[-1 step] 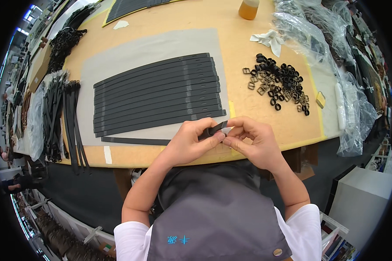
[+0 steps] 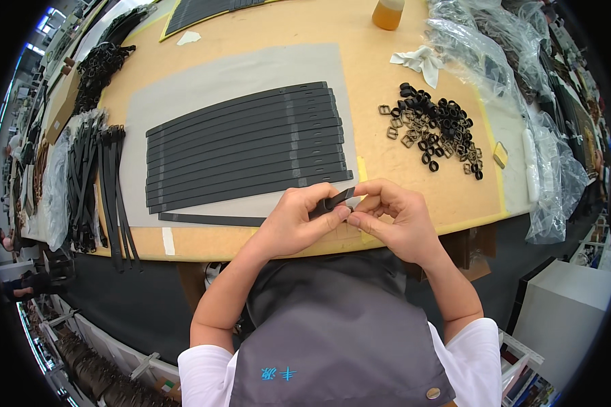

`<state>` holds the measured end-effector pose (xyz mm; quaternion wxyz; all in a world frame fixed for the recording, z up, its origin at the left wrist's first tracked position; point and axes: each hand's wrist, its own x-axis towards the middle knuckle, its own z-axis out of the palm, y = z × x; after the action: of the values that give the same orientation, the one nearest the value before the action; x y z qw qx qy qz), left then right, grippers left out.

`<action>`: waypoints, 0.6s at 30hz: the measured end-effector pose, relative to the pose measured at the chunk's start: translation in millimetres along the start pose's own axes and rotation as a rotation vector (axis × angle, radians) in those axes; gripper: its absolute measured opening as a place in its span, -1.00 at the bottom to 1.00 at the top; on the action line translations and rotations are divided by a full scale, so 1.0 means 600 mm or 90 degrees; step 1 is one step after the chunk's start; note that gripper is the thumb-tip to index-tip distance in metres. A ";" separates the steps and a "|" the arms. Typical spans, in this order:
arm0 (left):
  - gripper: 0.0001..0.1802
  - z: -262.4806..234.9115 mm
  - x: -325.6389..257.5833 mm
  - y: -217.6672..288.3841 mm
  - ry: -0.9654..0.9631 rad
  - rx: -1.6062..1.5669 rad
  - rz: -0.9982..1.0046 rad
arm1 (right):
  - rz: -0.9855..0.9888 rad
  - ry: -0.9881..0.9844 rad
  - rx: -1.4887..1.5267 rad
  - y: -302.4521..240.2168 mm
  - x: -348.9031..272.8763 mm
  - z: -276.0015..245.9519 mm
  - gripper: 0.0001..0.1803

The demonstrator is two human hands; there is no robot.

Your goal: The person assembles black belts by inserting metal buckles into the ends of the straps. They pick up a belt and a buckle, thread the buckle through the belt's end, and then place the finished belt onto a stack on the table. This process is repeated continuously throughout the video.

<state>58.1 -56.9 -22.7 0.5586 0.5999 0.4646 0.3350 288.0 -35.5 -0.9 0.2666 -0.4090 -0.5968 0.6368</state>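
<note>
In front of my body my left hand [image 2: 307, 216] is closed around the end of a black strap [image 2: 214, 220], which is bent up in a loop between finger and thumb. The rest of that strap trails left along the table's near edge. My right hand [image 2: 395, 220] meets the left at the strap's end. Its thumb and fingers pinch a small dark piece there, mostly hidden. Just beyond the hands, several black straps [image 2: 244, 146] lie side by side on a grey sheet [image 2: 237, 64], their slotted ends toward the right.
On the right lies a heap of black loops [image 2: 448, 115] and bronze-toned buckles [image 2: 407, 141]. Behind it are a white cloth [image 2: 421, 62] and a jar of amber liquid [image 2: 387, 15]. Plastic wrap [image 2: 482, 54] covers the right side. Bundled black straps [image 2: 81, 176] hang over the left edge.
</note>
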 end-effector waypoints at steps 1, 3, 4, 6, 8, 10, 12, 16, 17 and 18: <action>-0.79 0.000 -0.002 -0.001 0.012 -0.020 0.003 | 0.006 0.002 0.037 0.002 0.002 0.002 -0.69; -0.81 0.003 -0.003 -0.004 0.032 -0.064 0.013 | -0.005 0.026 0.181 0.013 0.003 0.013 -0.70; -0.82 0.005 -0.003 -0.002 0.044 -0.066 0.021 | -0.011 0.038 0.253 0.019 0.003 0.018 -0.71; -0.83 0.008 -0.003 0.002 0.071 -0.069 0.038 | 0.010 0.042 0.321 0.028 0.003 0.024 -0.74; -0.84 0.012 -0.003 0.003 0.088 -0.061 0.053 | 0.033 0.044 0.382 0.039 0.002 0.028 -0.76; -0.84 0.015 -0.003 0.001 0.100 -0.058 0.064 | 0.057 0.043 0.436 0.049 0.001 0.032 -0.77; -0.85 0.018 -0.002 -0.006 0.110 -0.061 0.069 | 0.081 0.050 0.484 0.052 0.000 0.036 -0.78; -0.85 0.025 0.001 -0.012 0.127 -0.043 0.101 | 0.069 0.051 0.531 0.066 0.001 0.042 -0.80; -0.85 0.026 0.001 -0.007 0.128 -0.025 0.104 | 0.059 0.072 0.493 0.069 0.001 0.041 -0.80; -0.85 0.027 0.001 -0.005 0.128 -0.006 0.107 | 0.048 0.093 0.456 0.070 0.001 0.039 -0.80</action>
<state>72.6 -62.0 -28.2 0.4820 0.5973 0.4649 0.4413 274.5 -53.8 -43.5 0.4111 -0.3561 -0.2999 0.7837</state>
